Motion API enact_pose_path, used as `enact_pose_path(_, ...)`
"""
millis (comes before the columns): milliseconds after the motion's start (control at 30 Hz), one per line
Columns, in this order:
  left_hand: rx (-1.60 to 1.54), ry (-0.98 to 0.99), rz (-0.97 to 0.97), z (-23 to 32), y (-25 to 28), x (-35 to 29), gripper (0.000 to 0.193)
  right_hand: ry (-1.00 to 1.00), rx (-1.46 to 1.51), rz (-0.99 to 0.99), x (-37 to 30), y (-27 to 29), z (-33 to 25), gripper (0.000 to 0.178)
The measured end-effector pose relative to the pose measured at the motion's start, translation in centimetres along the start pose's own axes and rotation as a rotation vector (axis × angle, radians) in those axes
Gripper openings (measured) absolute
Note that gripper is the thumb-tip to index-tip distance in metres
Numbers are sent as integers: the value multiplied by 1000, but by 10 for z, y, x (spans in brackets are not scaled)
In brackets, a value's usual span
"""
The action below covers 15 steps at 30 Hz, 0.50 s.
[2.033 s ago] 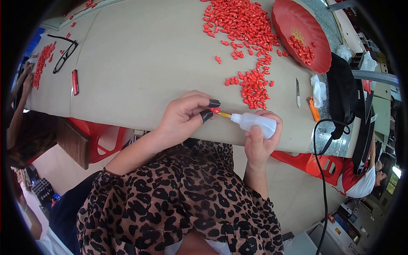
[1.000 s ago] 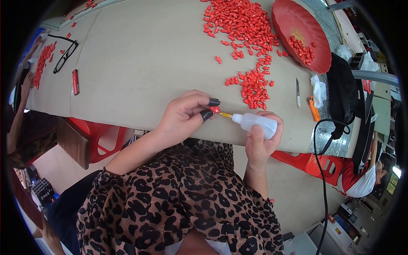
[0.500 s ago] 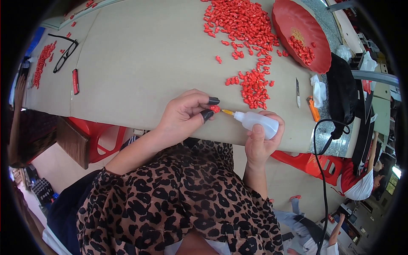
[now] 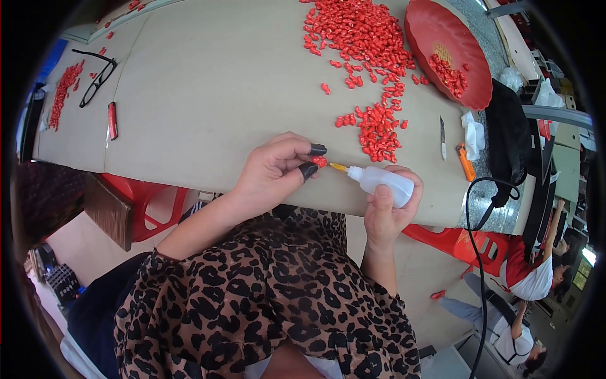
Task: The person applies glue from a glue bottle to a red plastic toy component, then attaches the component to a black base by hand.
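Between the black-covered thumb and forefinger of my left hand (image 4: pixel 271 167) is a small red gourd-shaped piece (image 4: pixel 320 162). My right hand (image 4: pixel 396 211) grips a translucent white squeeze bottle (image 4: pixel 386 183), tilted with its yellow nozzle (image 4: pixel 339 167) pointing left. The nozzle's fine tip is at the red piece or just short of it; I cannot tell whether they touch. Just beyond my hands lies a small heap of similar red pieces (image 4: pixel 379 136), and a larger pile (image 4: pixel 356 31) spreads farther back.
A red scalloped dish (image 4: pixel 413 25) holding some red pieces stands at the back right. A slim blade (image 4: pixel 442 139), an orange cutter (image 4: pixel 466 163) and a black cable (image 4: pixel 483 278) are to the right. Glasses (image 4: pixel 98 82) and a red marker-like stick (image 4: pixel 112 121) lie left. Co-workers are at the right.
My hands, the bottle and the red piece hold nearly the same position. At the left edge, another person's arm has gone from view; a person at the lower right has shifted.
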State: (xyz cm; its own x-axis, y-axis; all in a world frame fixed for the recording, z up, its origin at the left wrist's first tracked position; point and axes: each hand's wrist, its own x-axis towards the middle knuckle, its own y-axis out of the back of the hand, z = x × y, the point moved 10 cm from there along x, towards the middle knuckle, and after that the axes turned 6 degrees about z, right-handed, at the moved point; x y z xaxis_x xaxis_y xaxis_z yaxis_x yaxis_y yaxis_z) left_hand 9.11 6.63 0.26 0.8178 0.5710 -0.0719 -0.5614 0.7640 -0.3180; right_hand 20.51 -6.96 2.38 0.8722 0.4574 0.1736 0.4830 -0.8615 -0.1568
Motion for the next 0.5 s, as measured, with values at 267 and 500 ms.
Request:
enact_pose_path(267,-2,5,1,-1,0,0,25,-4,-10,-6,0,0,1,35)
enact_pose_path(500,10,6,-1,-1,0,1,26,-4,-23,-2,-1,2,2,35)
